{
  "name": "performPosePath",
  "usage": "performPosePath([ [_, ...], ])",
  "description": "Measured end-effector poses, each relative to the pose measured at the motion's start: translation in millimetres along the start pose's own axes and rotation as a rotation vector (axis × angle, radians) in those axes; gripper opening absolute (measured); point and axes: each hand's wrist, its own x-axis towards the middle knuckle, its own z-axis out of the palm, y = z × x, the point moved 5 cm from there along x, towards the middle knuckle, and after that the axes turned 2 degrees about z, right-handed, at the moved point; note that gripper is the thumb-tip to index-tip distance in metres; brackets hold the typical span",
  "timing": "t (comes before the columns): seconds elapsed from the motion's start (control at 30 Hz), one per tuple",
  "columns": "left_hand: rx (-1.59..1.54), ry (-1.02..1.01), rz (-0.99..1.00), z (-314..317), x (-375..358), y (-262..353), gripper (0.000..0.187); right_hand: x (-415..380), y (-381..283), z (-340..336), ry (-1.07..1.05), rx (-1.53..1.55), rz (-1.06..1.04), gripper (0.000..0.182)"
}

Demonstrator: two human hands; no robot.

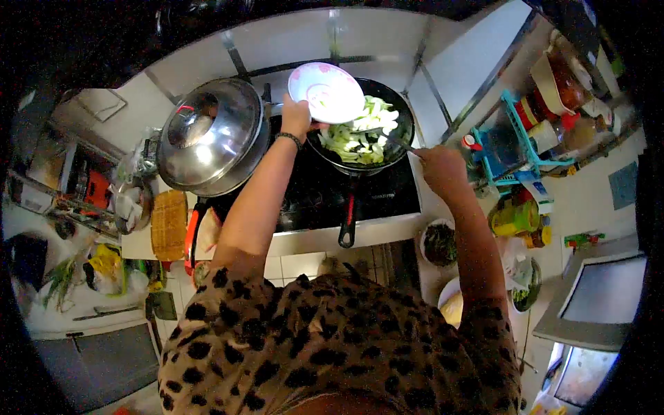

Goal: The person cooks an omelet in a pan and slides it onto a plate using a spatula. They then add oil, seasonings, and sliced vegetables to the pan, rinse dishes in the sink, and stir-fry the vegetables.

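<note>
My left hand grips the rim of a white bowl with a pink pattern, tilted over the left side of a black frying pan. Pale green sliced vegetables lie in the pan. From the right, my right hand is closed round the handle of a utensil, whose far end is among the slices. The pan rests on a black cooktop, its handle towards me.
Left of the pan stands a large lidded steel pot, with a wooden board nearer me. A turquoise rack with jars is at right. A bowl of dark greens sits below my right forearm.
</note>
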Motion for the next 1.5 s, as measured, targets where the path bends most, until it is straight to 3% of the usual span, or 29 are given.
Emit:
performPosePath([
  [0.07,0.033,-0.006,0.090,-2.9,-5.2,7.5,0.042,-1.9,1.4,-10.0,-0.110,0.206,0.069,0.026],
  [0.1,0.274,0.023,0.201,-7.9,-3.6,8.1,0.041,-4.5,1.0,-1.2,-0.116,0.206,0.065,0.026],
  [0.13,0.515,0.045,0.312,-10.2,-0.1,5.9,0.040,-7.3,-1.4,9.9,-0.030,0.183,-0.012,0.022],
  [0.2,0.521,0.050,0.389,-14.2,12.1,-4.8,0.039,-14.3,-14.1,19.5,0.065,0.154,-0.085,0.019],
  [0.27,0.626,0.045,0.629,-11.0,3.7,10.4,0.041,-22.0,-29.0,40.6,-0.145,0.358,0.145,0.020],
  [0.3,0.627,0.047,0.631,-11.4,-1.0,14.8,0.041,-26.8,-32.4,52.9,-0.212,0.423,0.224,0.021],
  [0.4,0.659,-0.008,0.624,-2.3,-13.7,34.9,0.044,-17.7,-33.4,65.0,-0.083,0.298,0.175,0.023],
  [0.53,0.625,-0.068,0.674,13.2,-25.3,33.7,0.044,76.5,-62.6,18.5,0.570,0.896,-0.176,0.030],
  [0.6,0.613,-0.066,0.730,21.7,-33.4,38.9,0.044,123.5,-74.4,14.4,0.211,0.916,0.102,0.035],
  [0.63,0.634,-0.098,0.637,26.6,-41.3,42.3,0.044,136.2,-86.3,24.9,0.216,0.921,0.107,0.035],
  [0.67,0.655,-0.129,0.545,30.9,-43.9,42.9,0.045,143.2,-91.2,35.4,0.528,0.943,0.163,0.038],
  [0.7,0.682,-0.104,0.774,33.4,-45.0,41.9,0.046,142.1,-95.4,37.7,0.842,0.947,0.220,0.040],
  [0.73,0.685,-0.113,0.778,33.0,-42.5,42.5,0.046,141.0,-105.8,38.2,0.808,1.052,0.174,0.038],
  [0.8,0.707,-0.072,0.677,27.3,-34.0,39.7,0.047,141.3,-118.9,62.5,0.415,1.210,0.062,0.032],
  [0.83,0.792,-0.100,0.588,25.3,-32.2,41.8,0.050,135.8,-122.4,64.0,0.240,0.993,0.027,0.028],
  [0.87,0.838,-0.105,0.585,24.7,-32.2,45.8,0.048,136.9,-125.7,73.8,0.253,0.964,-0.121,0.024],
  [0.9,0.935,-0.150,0.775,26.5,-24.5,44.0,0.048,135.5,-126.1,65.8,0.257,0.796,-0.204,0.021],
  [0.93,1.241,-0.262,0.623,26.4,-14.5,31.5,0.051,137.8,-124.2,81.4,0.327,0.637,-0.237,0.020],
  [0.97,1.274,-0.234,0.764,28.7,-13.9,35.3,0.050,142.7,-125.4,113.3,0.208,0.445,-0.377,0.020],
  [1.0,1.308,-0.194,0.906,31.5,-13.6,38.0,0.049,136.1,-123.5,106.9,0.039,0.247,-0.275,0.021],
  [1.03,1.285,-0.132,1.213,34.8,-13.2,40.6,0.050,130.6,-118.3,109.7,0.089,0.226,-0.193,0.019],
  [1.07,1.115,-0.240,0.942,23.1,16.9,31.1,0.053,124.8,-113.9,116.9,0.135,0.209,-0.110,0.018],
  [1.13,1.030,-0.246,1.096,42.1,-15.5,62.9,0.056,111.7,-117.4,88.7,0.403,0.297,-0.103,0.019],
  [1.17,1.162,-0.101,0.922,40.4,-11.0,61.1,0.056,97.7,-116.8,75.3,0.512,0.333,-0.067,0.019],
  [1.27,1.089,-0.059,0.760,16.4,32.6,39.3,0.054,89.1,-115.5,71.3,0.381,0.468,0.070,0.018],
  [1.3,0.706,-0.219,0.754,15.3,46.0,26.1,0.052,77.7,-107.7,70.5,0.384,0.467,0.085,0.018],
  [1.37,0.496,-0.361,0.626,33.9,10.6,31.5,0.047,63.2,-87.5,58.8,0.672,0.894,0.103,0.020],
  [1.47,-0.015,-0.270,0.285,61.8,-24.8,-4.4,0.041,0.6,-40.3,34.5,0.418,1.243,0.543,0.026],
  [1.5,-0.188,-0.261,0.181,71.5,-37.7,-11.8,0.040,-22.5,-31.2,27.2,0.729,1.321,0.496,0.027],
])
